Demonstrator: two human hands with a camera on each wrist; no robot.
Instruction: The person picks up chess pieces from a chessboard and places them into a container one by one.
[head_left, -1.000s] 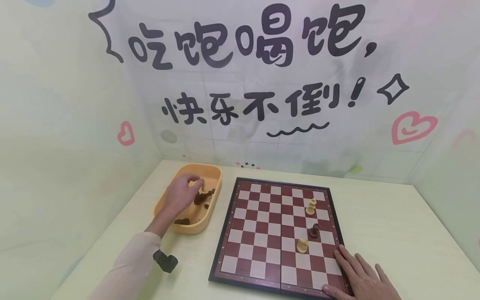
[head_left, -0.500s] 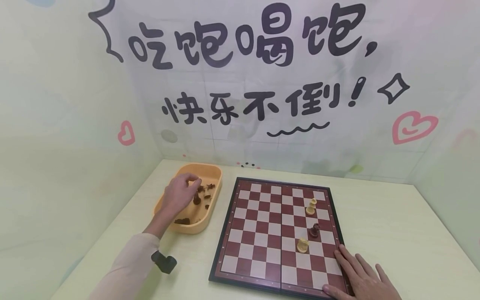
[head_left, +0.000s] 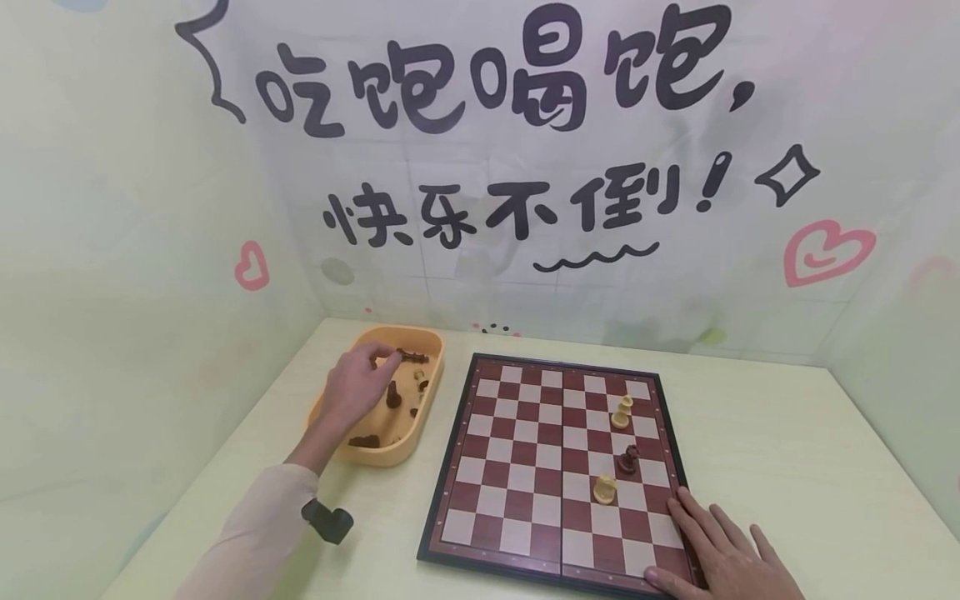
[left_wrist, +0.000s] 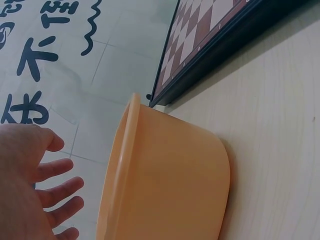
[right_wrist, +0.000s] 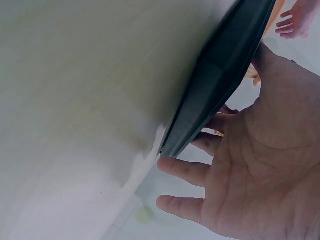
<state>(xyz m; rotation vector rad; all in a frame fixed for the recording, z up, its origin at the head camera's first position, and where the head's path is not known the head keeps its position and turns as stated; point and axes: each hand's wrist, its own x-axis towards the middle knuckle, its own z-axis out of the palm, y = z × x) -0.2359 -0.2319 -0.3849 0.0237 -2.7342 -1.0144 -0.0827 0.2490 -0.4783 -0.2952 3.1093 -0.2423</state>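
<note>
My left hand (head_left: 356, 385) hovers over the orange bin (head_left: 385, 456), fingers loosely bent and apart, its fingertips beside a dark chess piece (head_left: 412, 356). In the left wrist view no piece shows between those fingers. Another dark piece (head_left: 393, 395) lies in the middle of the bin; the hand hides part of the inside. My right hand (head_left: 726, 557) rests on the near right edge of the chessboard (head_left: 517, 442), thumb and fingers stretched out. On the board stand a tall pale piece (head_left: 621, 412), a dark knight (head_left: 628, 459) and a short pale piece (head_left: 604, 489).
Small dark bits (head_left: 422, 386) lie along the bin's right side, and a flat dark piece (head_left: 365, 442) at its near end. The pale table (head_left: 810, 450) ends at a printed wall sheet (head_left: 480, 283) behind. A black wrist camera (head_left: 327, 522) sticks out from the left sleeve.
Dark pieces in the bin have spread apart, one shifting toward the far end by the left fingertips. My left hand has barely moved; the right hand and the pieces on the board stay put.
</note>
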